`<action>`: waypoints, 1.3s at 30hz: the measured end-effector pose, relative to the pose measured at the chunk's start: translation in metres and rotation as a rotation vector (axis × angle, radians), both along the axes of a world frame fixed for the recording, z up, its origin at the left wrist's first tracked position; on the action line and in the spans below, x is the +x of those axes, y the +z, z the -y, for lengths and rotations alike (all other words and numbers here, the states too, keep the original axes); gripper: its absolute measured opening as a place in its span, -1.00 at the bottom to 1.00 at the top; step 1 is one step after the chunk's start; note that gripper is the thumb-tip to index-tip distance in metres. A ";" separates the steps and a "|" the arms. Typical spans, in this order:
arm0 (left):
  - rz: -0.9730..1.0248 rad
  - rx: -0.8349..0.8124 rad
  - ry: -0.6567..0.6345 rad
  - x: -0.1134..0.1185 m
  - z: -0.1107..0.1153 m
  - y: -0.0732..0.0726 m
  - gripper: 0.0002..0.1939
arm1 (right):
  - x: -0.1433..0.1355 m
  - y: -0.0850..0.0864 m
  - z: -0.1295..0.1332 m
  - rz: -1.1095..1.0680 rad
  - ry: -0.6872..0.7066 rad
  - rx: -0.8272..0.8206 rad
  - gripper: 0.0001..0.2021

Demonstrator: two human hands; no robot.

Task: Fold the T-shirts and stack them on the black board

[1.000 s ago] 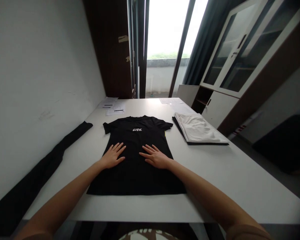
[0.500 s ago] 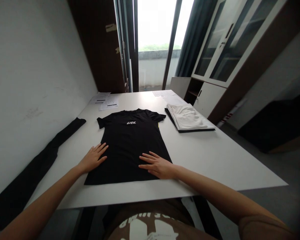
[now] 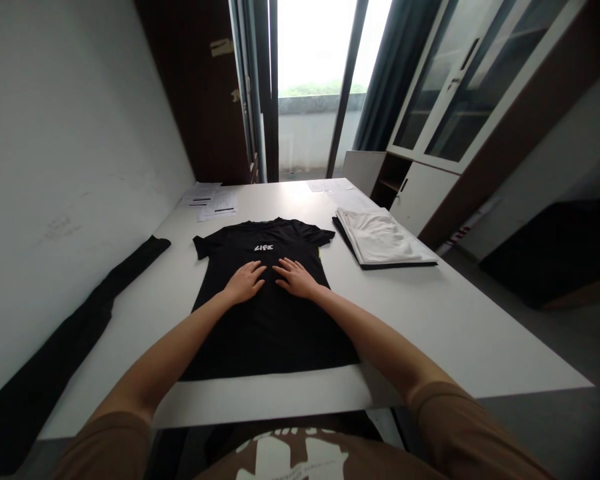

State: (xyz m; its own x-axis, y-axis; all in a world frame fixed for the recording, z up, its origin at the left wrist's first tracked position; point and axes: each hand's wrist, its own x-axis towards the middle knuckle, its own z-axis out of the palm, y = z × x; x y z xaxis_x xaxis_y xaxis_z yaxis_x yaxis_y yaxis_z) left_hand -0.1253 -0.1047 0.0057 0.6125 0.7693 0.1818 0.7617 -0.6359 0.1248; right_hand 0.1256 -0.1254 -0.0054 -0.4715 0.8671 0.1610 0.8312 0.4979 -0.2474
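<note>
The black T-shirt (image 3: 269, 323) is spread flat near the front edge of the table (image 3: 430, 317). The left hand (image 3: 246, 281) and right hand (image 3: 296, 277) are laid open on it, nothing gripped. Smoothing appears underway; even palm pressure is called for next.

Ahead of you: tall window (image 3: 315, 57), bright white daylight, dark curtain (image 3: 394, 77) at its right. Your left: pale wall (image 3: 75, 120), faintly scuffed; dark brown panel (image 3: 190, 93) beyond. Your right: white cabinet (image 3: 453, 87), glazed above; grey floor (image 3: 513, 312). White table (image 3: 460, 333) before you.
</note>
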 end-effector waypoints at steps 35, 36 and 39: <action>-0.025 -0.055 0.195 0.008 -0.054 -0.030 -0.35 | 0.039 -0.009 -0.004 -0.027 -0.115 0.011 -0.49; -0.027 -0.053 0.195 0.008 -0.054 -0.030 -0.34 | 0.039 -0.009 -0.004 -0.027 -0.115 0.008 -0.49; -0.027 -0.048 0.203 0.008 -0.054 -0.032 -0.34 | 0.037 -0.010 -0.004 -0.031 -0.114 0.010 -0.49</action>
State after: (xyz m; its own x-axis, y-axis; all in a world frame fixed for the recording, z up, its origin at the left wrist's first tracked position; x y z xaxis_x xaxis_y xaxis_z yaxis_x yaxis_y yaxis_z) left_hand -0.1174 -0.0510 -0.0258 0.4483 0.8847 0.1278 0.8769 -0.4630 0.1292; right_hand 0.1628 -0.1217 -0.0153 -0.3645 0.9131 0.1827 0.8745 0.4030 -0.2698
